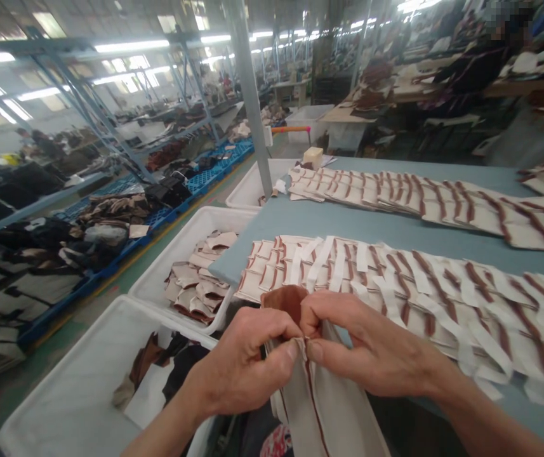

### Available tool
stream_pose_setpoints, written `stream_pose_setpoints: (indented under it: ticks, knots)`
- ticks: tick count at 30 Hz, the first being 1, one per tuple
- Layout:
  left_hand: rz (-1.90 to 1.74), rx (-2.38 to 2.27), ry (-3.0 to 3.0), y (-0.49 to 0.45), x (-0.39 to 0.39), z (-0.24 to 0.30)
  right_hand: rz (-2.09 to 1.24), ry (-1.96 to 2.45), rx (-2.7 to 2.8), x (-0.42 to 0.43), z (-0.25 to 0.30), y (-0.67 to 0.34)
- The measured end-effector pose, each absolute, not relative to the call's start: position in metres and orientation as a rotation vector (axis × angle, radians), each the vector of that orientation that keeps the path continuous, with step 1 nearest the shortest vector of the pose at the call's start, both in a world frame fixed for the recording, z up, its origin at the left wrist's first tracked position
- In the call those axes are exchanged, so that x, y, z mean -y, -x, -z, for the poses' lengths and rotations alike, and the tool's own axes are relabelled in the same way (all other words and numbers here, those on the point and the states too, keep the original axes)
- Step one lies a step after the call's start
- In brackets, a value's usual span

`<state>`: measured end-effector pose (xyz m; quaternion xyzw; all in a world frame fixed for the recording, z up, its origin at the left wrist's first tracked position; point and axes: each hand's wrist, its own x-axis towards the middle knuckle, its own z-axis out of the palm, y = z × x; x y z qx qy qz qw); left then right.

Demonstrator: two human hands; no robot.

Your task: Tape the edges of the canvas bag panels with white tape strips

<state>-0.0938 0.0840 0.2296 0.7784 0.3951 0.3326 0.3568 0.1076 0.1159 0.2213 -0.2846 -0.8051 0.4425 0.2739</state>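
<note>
Lower centre: left hand [238, 365] and right hand [369, 349] each pinch the fabric piece [322, 406] at its top edge, thumbs nearly touching; its long axis runs down-frame.

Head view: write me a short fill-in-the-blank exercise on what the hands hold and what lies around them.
The left hand and right hand pinch one fabric piece, cream with ____ trim.
Rows of similar pieces lie on the ____ table.
The bins left of the table are ____.
Missing words: brown; blue; white.
</note>
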Motion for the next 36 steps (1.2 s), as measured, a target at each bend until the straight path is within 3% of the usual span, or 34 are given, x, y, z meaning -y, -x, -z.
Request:
stream_pose_setpoints:
  ticks: [10, 17, 29, 36]
  knots:
    - [-0.779, -0.886, -1.733, 0.122, -0.076, -0.231, -0.973, 0.778, 2.172, -0.108, -0.218, -0.080]
    - [-0.662, -0.891, -1.622, 0.123, -0.083, -0.223, -1.316, 0.689, 2.184, -0.121, -0.219, -0.100]
    - [-0.685, -1.019, -1.736, 0.106, -0.084, -0.224, -0.475, 0.579, 2.386, -0.114, -0.226, -0.112]
    - [-0.656, -1.067, -1.846, 0.102, -0.079, -0.232, -0.384, 0.570, 2.462, -0.117, -0.223, -0.115]
